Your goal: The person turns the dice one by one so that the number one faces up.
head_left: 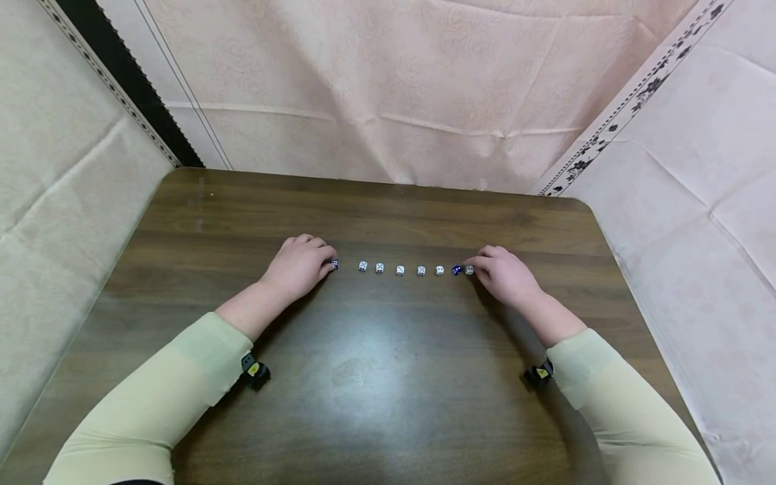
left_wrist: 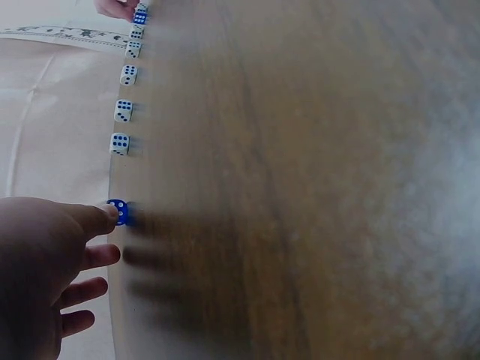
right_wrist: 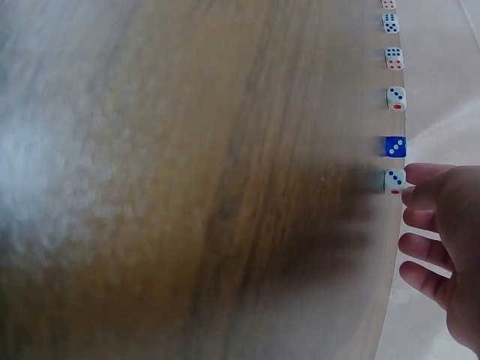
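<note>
A row of small dice runs left to right across the table (head_left: 364,377). At its left end my left hand (head_left: 301,264) holds a blue die (left_wrist: 121,213) with white pips between thumb and fingers; part of the die is hidden by the thumb. My right hand (head_left: 502,275) pinches the white die (right_wrist: 394,181) at the right end with its fingertips. Just left of that white die, a second blue die (right_wrist: 395,146) sits close beside it. Several white dice, such as one with blue pips (head_left: 400,271), stand spaced out between the two blue ones.
A pale pink cloth (head_left: 388,101) hangs behind the table's far edge. White cloths hang at the left (head_left: 54,202) and right (head_left: 691,202) sides. Black wrist devices (head_left: 256,372) sit at both sleeves. Light glares on the table's middle.
</note>
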### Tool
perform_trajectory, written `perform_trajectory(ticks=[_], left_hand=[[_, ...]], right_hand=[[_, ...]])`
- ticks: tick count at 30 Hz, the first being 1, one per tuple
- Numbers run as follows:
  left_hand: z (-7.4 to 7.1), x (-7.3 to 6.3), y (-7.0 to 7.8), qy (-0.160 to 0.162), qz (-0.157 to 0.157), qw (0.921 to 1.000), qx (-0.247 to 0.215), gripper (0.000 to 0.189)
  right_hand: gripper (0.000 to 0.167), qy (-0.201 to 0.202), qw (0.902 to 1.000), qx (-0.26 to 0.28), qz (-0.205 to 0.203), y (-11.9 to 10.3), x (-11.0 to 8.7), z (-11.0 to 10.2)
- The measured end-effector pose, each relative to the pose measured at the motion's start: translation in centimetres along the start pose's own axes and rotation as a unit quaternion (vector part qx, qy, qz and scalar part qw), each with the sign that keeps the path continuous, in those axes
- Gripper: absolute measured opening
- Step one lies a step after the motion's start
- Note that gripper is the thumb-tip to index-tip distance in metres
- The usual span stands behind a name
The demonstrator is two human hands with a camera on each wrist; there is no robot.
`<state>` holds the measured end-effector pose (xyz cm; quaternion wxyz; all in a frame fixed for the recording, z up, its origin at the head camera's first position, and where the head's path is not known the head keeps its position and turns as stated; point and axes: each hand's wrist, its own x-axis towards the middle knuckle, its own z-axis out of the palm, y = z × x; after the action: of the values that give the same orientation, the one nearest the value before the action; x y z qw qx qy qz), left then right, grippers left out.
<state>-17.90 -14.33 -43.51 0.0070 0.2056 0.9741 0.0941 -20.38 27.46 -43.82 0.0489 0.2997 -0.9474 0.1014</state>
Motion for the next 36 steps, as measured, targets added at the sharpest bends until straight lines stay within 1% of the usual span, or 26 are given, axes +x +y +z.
perform_trajectory(ticks=[8, 15, 24, 28, 36], left_hand=[[-0.04, -0.03, -0.01, 0.002, 0.002, 1.0000, 0.000, 0.019], [-0.03, 0.01, 0.00, 0.003, 0.005, 1.0000, 0.001, 0.019], [0.10, 0.02, -0.05, 0.004, 0.005, 1.0000, 0.002, 0.019], [0.10, 0.03, -0.01, 0.002, 0.003, 1.0000, 0.002, 0.020], [0.06, 0.06, 0.00, 0.001, 0.001, 1.0000, 0.003, 0.019]], right_hand=[[0.018, 0.000, 0.9999, -0.013, -0.004, 0.02, 0.06, 0.05], [0.018, -0.019, 0.9994, -0.015, 0.023, -0.07, -0.07, -0.07], [0.020, -0.037, 0.9982, -0.013, 0.046, -0.28, -0.08, -0.25], [0.020, -0.031, 0.9985, -0.009, 0.045, -0.35, 0.00, -0.43], [0.019, -0.023, 0.9992, -0.009, 0.030, -0.25, 0.15, -0.23]])
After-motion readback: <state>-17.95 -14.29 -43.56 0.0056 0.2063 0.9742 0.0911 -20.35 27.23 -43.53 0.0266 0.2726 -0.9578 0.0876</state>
